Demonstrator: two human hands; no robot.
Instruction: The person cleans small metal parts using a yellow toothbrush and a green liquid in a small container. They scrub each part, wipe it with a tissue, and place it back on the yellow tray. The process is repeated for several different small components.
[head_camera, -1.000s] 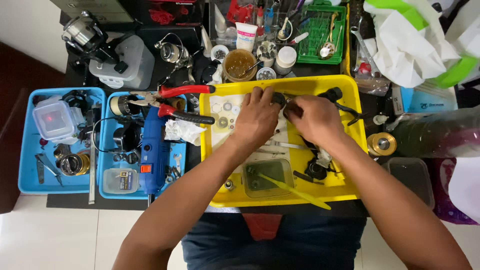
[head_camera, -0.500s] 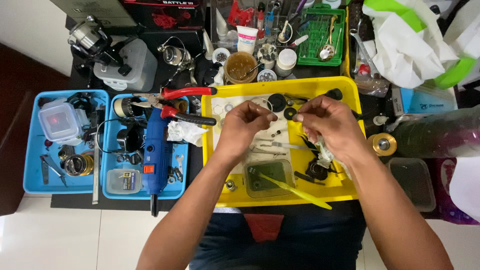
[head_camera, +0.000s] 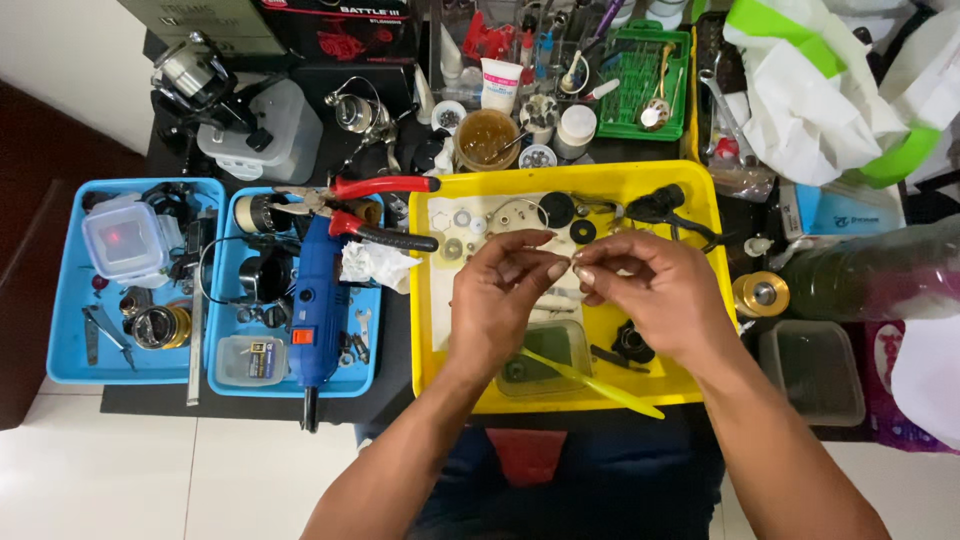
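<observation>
Both hands hover over a yellow tray (head_camera: 700, 190) that holds washers, black reel parts and a small clear container. My left hand (head_camera: 500, 300) and my right hand (head_camera: 650, 295) meet fingertip to fingertip above the tray's middle, pinching something too small to make out. A black reel handle (head_camera: 665, 208) lies at the tray's far right. A yellow-green stick (head_camera: 600, 385) rests across the tray's near edge.
Red-handled pliers (head_camera: 375, 210) and a blue rotary tool (head_camera: 318, 300) lie on a blue tray (head_camera: 225, 375) to the left; a second blue tray (head_camera: 65, 370) holds tools. Jars, tubes, a green basket (head_camera: 640, 85) and fishing reels crowd the back. Plastic bags sit at right.
Both hands have drawn back from the tray's far side toward me and risen, fingertips now pinched together over the tray's middle.
</observation>
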